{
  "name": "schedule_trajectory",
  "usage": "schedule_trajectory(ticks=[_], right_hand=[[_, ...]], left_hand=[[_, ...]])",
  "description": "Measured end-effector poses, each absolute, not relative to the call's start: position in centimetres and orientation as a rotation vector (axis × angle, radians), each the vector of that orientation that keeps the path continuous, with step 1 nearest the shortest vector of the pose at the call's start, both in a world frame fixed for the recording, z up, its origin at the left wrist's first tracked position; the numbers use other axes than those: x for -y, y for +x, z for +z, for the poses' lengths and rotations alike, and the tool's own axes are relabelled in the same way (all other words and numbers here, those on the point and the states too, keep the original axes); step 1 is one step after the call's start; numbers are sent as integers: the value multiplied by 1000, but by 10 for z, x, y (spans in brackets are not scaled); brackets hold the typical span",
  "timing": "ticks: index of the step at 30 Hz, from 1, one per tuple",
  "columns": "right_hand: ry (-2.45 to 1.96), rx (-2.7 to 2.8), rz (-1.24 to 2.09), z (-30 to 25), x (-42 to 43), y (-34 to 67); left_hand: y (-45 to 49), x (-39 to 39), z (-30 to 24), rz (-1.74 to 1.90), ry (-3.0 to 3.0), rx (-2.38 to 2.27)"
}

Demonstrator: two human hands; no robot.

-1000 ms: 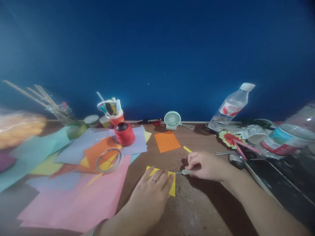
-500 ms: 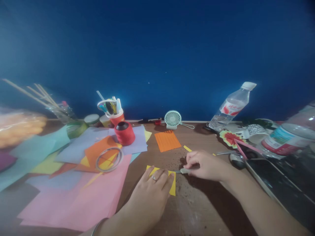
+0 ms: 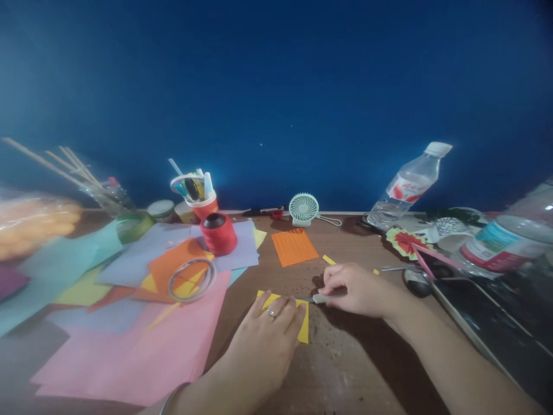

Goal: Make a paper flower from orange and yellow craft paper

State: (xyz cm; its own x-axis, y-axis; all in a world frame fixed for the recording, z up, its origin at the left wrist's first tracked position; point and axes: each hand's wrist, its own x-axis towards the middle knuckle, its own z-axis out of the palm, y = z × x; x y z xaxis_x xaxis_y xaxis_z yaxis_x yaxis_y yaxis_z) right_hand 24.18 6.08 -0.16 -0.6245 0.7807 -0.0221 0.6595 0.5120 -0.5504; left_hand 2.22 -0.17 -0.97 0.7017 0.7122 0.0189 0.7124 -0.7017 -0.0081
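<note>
While the left hand (image 3: 268, 334) lies palm down on a square of yellow paper (image 3: 304, 331) at the middle of the counter (image 3: 345, 369), its fingers (image 3: 283, 311) are spread flat and close together, gripping nothing and covering most of the sheet, so that only the far edge and the right corner show. A ring (image 3: 270, 313) sits on one of those fingers. The right hand (image 3: 358, 288) rests just to the right, fingers curled shut round a pale-handled cutter (image 3: 320, 298) whose tip points left at the paper's far right corner; the blade is too small to tell if it touches. Dark specks dot the bare wood around both hands. Beyond them, toward the far edge, lie a pleated orange paper (image 3: 294, 246) and a short yellow strip (image 3: 329, 260), with a small white fan (image 3: 303, 208) against the blue wall. Left of the hands a large pink sheet (image 3: 142, 351) spreads toward the near left corner, bearing a clear tape ring (image 3: 192, 280), and behind it a red thread spool (image 3: 218, 233) stands on layered coloured sheets before a cup of pens (image 3: 201, 199). Toward the far right corner a water bottle (image 3: 406, 187) leans, with a folded paper rosette (image 3: 404, 242) in front of it.
</note>
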Motion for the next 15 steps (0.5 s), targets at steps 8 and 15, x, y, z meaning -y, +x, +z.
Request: schedule_trajectory(ticks=[8, 15], right_hand=[[-1200, 2525, 736, -4, -61, 239], [-1187, 2530, 716, -11, -64, 232]], left_hand=[[22, 1, -12, -30, -2879, 1198], [22, 2, -10, -21, -2886, 1201]])
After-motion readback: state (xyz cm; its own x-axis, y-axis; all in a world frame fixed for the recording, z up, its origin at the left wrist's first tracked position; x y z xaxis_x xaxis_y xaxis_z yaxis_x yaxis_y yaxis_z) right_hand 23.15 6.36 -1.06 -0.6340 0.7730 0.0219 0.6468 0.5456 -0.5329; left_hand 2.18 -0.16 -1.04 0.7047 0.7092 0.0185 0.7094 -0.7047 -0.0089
